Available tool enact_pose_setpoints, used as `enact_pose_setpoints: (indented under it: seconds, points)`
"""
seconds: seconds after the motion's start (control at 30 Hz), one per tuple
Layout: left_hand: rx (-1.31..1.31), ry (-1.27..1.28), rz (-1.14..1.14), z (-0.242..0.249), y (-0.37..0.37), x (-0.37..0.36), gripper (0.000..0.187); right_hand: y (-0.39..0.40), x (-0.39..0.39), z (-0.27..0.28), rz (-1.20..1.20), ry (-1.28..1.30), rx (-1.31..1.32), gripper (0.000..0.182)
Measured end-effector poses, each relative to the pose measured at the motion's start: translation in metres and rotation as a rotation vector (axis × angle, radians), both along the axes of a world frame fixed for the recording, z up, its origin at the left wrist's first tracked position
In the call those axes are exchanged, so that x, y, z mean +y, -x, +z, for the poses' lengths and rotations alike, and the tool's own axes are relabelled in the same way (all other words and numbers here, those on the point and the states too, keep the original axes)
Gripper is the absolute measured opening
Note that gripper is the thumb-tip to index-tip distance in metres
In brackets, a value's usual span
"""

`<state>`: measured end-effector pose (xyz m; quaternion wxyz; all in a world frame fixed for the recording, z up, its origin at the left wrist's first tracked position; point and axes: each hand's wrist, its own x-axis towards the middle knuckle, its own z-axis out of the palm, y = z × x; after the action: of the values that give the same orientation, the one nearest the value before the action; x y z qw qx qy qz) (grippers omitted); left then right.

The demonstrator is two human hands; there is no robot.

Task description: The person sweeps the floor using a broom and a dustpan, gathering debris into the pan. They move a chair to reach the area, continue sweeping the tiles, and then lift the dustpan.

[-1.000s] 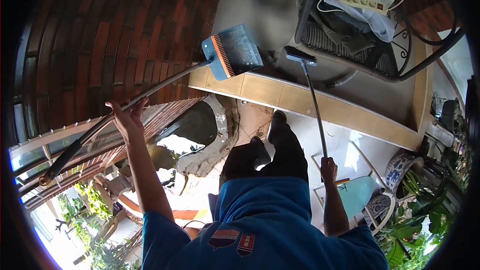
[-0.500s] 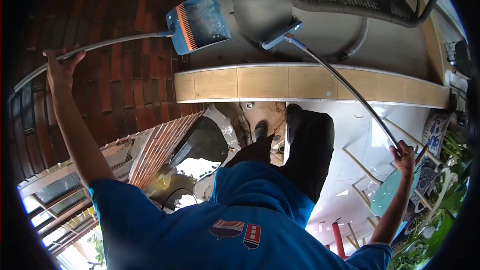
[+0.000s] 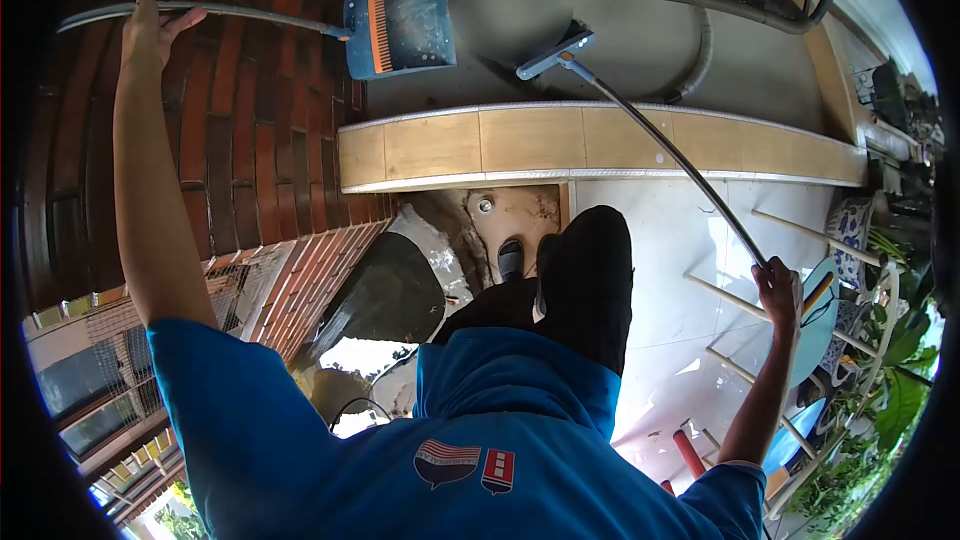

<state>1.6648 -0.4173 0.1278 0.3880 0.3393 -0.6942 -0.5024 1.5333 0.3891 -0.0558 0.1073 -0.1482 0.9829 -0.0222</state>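
My left hand (image 3: 152,28), at the upper left, has the long metal handle of a blue dustpan across its palm, with the thumb stretched along it. The dustpan (image 3: 415,28) has an orange comb strip and light specks, and hangs by the brick wall. On the right, my right hand (image 3: 778,292) is closed round the dark pole of a brush (image 3: 556,55). The brush has a blue-grey head, which is over the grey floor beyond the tan tiled ledge, a little right of the dustpan.
The tan ledge (image 3: 530,138) crosses in front of my feet. A ribbed hose (image 3: 695,70) and a blurred round object (image 3: 515,0) are beyond it. A red-brown brick wall (image 3: 225,130) stands left. To the right are a glass-topped table (image 3: 815,330), a patterned pot (image 3: 850,230) and plants (image 3: 905,330).
The view has shifted. My left hand and the dustpan handle's far end are higher, and the dustpan sits straighter. My right hand and the brush appear slightly further left and up. One leg has moved.
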Motion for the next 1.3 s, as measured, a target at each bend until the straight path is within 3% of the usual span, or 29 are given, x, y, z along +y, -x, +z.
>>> enact_pose_setpoints:
  seconds: [0.43, 0.7, 0.93, 1.07, 1.3]
  points:
    - [0.141, -0.02, 0.072, -0.019, 0.016, -0.022, 0.04, -0.073, -0.023, -0.065, -0.171, 0.131, -0.057, 0.026]
    - [0.175, -0.071, 0.169, -0.022, 0.044, -0.025, 0.051, -0.014, -0.03, -0.076, -0.147, 0.169, -0.036, 0.027]
    - [0.151, -0.034, 0.164, -0.041, 0.036, -0.055, 0.055, 0.024, -0.022, -0.071, -0.118, 0.028, -0.049, 0.028]
    - [0.142, -0.111, 0.259, -0.03, 0.052, -0.044, 0.051, 0.035, -0.031, -0.065, -0.151, 0.032, -0.112, 0.028]
    - [0.081, -0.039, 0.127, -0.036, 0.049, -0.058, 0.044, 0.021, -0.03, -0.068, -0.144, -0.002, -0.155, 0.029]
